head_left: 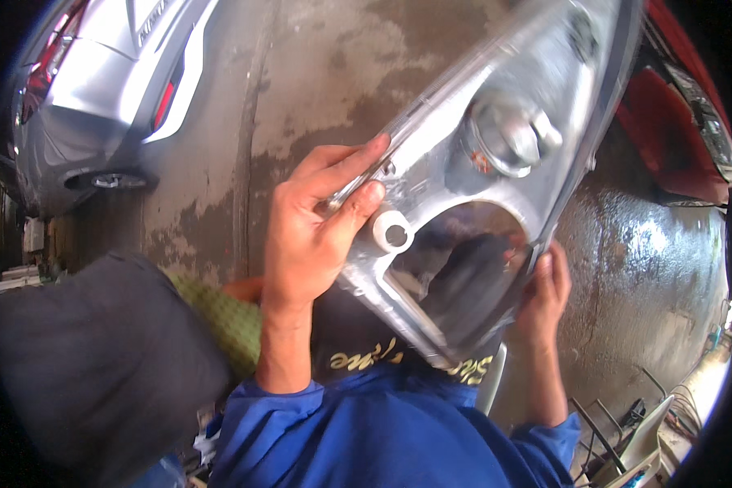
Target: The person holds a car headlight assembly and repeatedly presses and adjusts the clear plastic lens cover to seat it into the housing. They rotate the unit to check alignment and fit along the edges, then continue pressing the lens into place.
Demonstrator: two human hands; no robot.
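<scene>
Both my hands hold up a car headlight, tilted, its narrow end pointing far right. Its body is silvery, with a round chrome-like lamp part in the middle and a large dark, shiny rounded area at the near end. My left hand grips the left edge, thumb on the near face and fingers along the rim. A short white tube-like piece with a dark hole sits by that thumb; whether it belongs to the headlight I cannot tell. My right hand closes on the right edge, its fingers partly hidden behind.
A silver car stands at the far left, a red vehicle at the far right. The concrete floor has wet patches. Close on my left is a person in dark clothing. Metal frames and cables lie at lower right.
</scene>
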